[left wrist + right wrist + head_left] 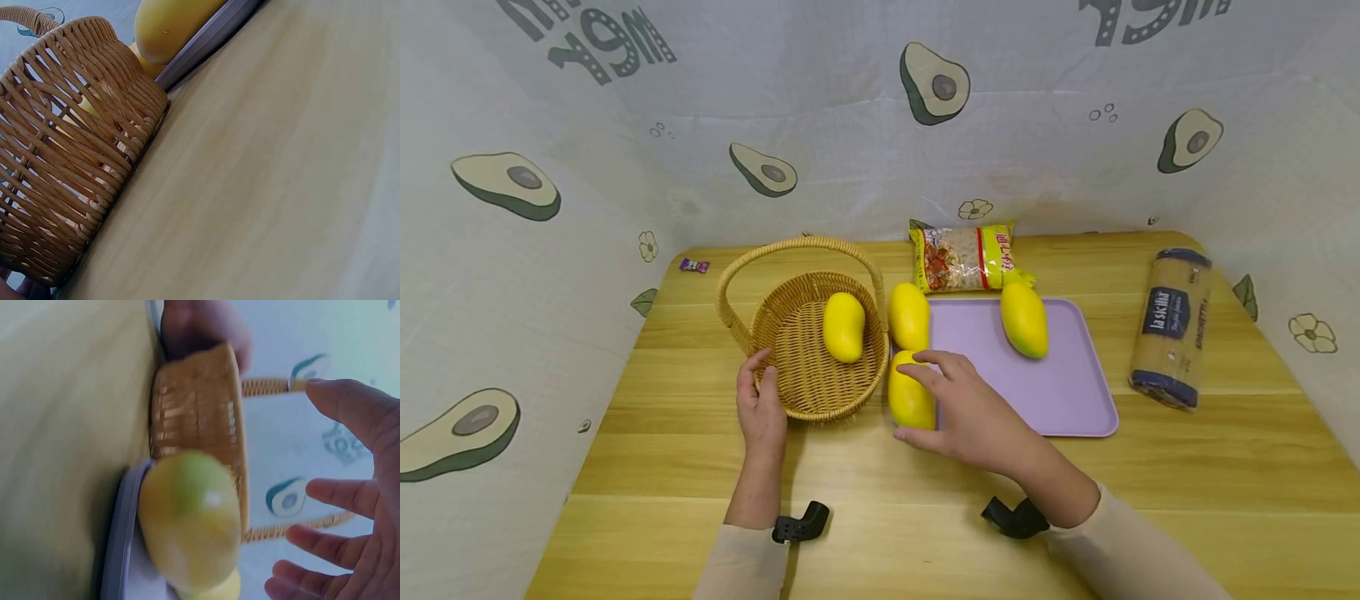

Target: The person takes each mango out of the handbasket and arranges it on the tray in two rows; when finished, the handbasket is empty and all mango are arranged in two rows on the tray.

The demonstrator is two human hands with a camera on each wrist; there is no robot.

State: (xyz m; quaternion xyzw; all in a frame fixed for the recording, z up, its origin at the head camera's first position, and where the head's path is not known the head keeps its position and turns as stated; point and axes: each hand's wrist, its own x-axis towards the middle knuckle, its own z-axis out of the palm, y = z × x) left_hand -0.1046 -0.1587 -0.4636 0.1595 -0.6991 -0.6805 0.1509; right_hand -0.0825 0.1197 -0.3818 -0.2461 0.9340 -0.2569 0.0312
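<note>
The wicker basket (820,412) has a tall arched handle and one yellow mango (844,327) inside. At its left side, my left hand (763,417) rests against the outer wall near the rim, its fingertips partly hidden. My right hand (973,408) hovers over the nearer mango (912,400) on the left edge of the lilac tray (1067,408). In the right wrist view its thumb and fingers are spread, apart from the green-tipped mango (190,519). Just behind lies another mango (909,317), and a further mango (1024,319) lies toward the tray's back right.
Behind the tray lies a yellow-ended food packet (958,258). A spaghetti pack (1172,329) is on the right of the wooden table (880,533). A small purple wrapped sweet (694,266) sits at the back left. Avocado-print cloth (850,108) surrounds the table.
</note>
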